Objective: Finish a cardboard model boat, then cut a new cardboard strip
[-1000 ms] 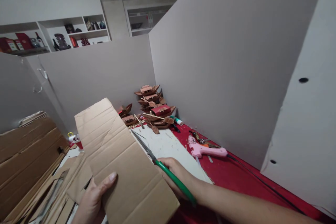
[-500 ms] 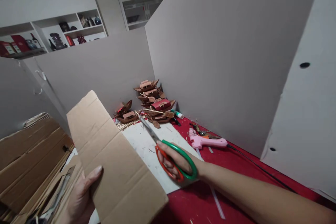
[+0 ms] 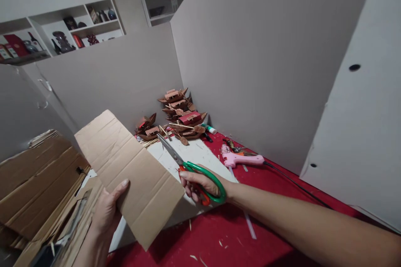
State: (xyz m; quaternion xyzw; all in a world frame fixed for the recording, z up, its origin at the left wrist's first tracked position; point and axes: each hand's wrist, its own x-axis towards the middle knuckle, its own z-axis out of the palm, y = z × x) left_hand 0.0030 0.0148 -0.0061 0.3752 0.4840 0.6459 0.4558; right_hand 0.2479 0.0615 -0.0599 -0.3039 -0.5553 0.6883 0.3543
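Observation:
My left hand (image 3: 108,212) grips the near left edge of a long creased cardboard piece (image 3: 128,167), holding it tilted above the table. My right hand (image 3: 200,183) is closed through the handles of green and orange scissors (image 3: 188,166). The blades are slightly parted and point away to the upper left. They sit just right of the cardboard's right edge, apart from it.
A white board (image 3: 200,158) lies on the red table (image 3: 266,200). A pink glue gun (image 3: 241,158) with a black cable lies to the right. Small brown model boats (image 3: 178,117) are piled in the back corner. Flattened cardboard (image 3: 34,183) is stacked at left. Grey partition walls enclose the desk.
The scissors have come away from the cardboard's edge and swung right, with the handles now showing. The cardboard has shifted left and lower. The camera view has tilted down a little.

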